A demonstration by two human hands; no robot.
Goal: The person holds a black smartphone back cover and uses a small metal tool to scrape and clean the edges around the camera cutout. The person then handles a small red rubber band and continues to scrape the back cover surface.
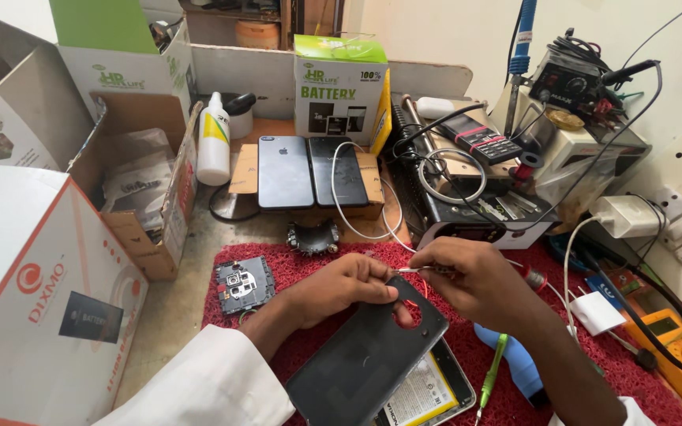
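Left hand (pixel 341 288) pinches the top edge of the dark grey plastic phone back cover (pixel 365 355), which is tilted over the opened phone with its yellow-labelled battery (pixel 428 392) on the red bristle mat (pixel 317 256). Right hand (pixel 479 280) is closed around a thin metal tool (pixel 412 270), tip near the round camera hole. Best to keep the cover steady and move the tip gently.

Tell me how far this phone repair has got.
Done: the dark back cover is off and lies loose over the opened phone, whose battery shows. A small circuit board sits apart on the red mat. In hand: the left hand and right hand meet over the cover, the right holding a thin metal tool. Left: the phone is open and the cover is not refitted.
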